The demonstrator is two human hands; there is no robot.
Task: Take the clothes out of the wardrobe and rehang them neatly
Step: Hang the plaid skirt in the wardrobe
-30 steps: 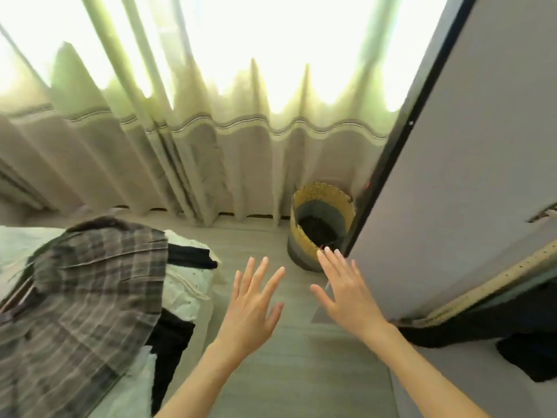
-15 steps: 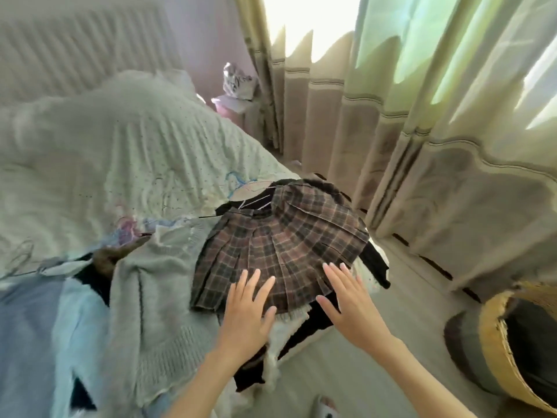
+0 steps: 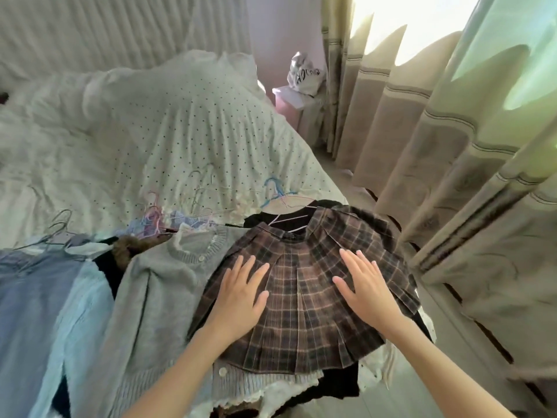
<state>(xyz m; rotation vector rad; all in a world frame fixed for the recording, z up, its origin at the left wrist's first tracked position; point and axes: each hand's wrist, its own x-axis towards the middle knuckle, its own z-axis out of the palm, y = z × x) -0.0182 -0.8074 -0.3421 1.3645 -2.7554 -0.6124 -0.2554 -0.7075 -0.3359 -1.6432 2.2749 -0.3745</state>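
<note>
A brown plaid pleated skirt lies on top of a pile of clothes at the foot of the bed. My left hand is over its left half with fingers straight and spread. My right hand is over its right half, fingers straight too. Whether the palms touch the cloth I cannot tell. A grey knit cardigan lies to the left of the skirt, then a light blue knit and a blue garment. Black clothing sits under the skirt. Several wire hangers stick out above the pile.
The bed with a dotted white cover fills the left and middle. Beige curtains hang along the right, with a strip of floor between them and the bed. A white bag sits on a small stand by the headboard.
The view swung left from the curtain, basket and wardrobe door to the bed. Both open hands moved forward from the near edge of the pile to over the plaid skirt.
</note>
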